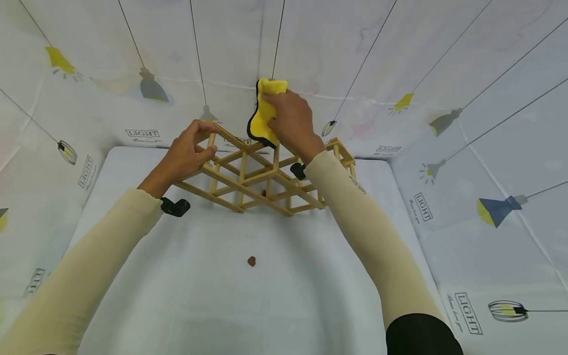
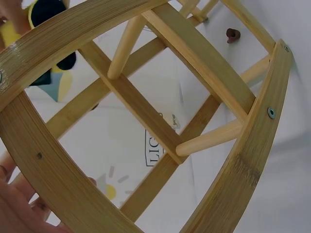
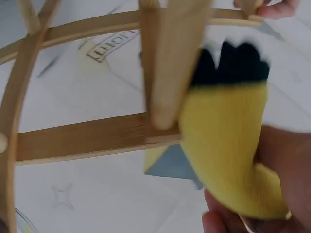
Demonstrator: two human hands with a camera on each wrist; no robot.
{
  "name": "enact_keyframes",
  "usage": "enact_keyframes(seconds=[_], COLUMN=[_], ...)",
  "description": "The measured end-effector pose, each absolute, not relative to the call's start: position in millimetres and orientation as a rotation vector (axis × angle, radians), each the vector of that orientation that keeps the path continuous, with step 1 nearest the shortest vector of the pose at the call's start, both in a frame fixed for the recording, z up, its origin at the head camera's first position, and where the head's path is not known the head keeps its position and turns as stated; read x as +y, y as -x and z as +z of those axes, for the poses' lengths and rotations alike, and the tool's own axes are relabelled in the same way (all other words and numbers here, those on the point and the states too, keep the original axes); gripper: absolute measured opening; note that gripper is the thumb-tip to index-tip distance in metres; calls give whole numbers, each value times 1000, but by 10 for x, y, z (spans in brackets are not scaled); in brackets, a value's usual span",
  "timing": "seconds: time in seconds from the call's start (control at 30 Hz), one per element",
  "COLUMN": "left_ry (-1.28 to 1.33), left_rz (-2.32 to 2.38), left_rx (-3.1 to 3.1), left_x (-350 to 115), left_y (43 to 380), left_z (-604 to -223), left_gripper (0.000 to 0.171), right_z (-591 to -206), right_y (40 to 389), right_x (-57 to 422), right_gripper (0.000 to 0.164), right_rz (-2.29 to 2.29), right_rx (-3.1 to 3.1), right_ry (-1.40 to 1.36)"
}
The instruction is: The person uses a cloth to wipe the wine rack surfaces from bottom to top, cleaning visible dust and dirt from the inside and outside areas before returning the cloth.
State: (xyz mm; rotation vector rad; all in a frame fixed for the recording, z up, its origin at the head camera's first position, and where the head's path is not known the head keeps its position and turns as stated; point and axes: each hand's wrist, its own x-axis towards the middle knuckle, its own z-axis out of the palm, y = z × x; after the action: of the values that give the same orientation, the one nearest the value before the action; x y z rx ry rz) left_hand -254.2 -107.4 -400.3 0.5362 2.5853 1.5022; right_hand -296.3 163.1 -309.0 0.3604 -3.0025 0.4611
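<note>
A lattice rack of light wooden slats and round dowels (image 1: 243,170) stands near the back of the white surface. My left hand (image 1: 188,153) grips its upper left corner, thumb on the near side and fingers over the top bar. A yellow cloth with black edging (image 1: 266,111) is pinched in my right hand (image 1: 293,121), above the rack's back middle. In the right wrist view the cloth (image 3: 223,136) hangs down against the end of a slat (image 3: 87,138) and dowel. The left wrist view shows screw heads (image 2: 271,112) in the rack's slats, with my left fingers partly hidden behind one.
A small brown piece (image 1: 251,261) lies on the white surface (image 1: 213,296) in front of the rack, and another (image 1: 264,193) shows between its bars. Sheeting printed with lamps (image 1: 153,88) rises at the back and both sides.
</note>
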Motion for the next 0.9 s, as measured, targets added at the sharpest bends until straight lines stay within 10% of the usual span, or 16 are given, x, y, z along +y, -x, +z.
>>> enact_keyframes(seconds=[0.33, 0.77, 0.9], left_ry=[-520, -516, -520], left_rz=[1507, 1471, 1462], left_rx=[2574, 2610, 2612], left_x=[-1043, -1038, -1047], left_y=[2621, 2623, 2627], left_z=[-4004, -4005, -3997], left_gripper=[51, 52, 52], right_z=[-3067, -3455, -3364], right_y=[2704, 2829, 2796], right_x=[1229, 1094, 1130], right_gripper=[60, 27, 40], right_rz=[1058, 305, 431], right_rx=[-3065, -3253, -3183], right_ry=[-250, -480, -394])
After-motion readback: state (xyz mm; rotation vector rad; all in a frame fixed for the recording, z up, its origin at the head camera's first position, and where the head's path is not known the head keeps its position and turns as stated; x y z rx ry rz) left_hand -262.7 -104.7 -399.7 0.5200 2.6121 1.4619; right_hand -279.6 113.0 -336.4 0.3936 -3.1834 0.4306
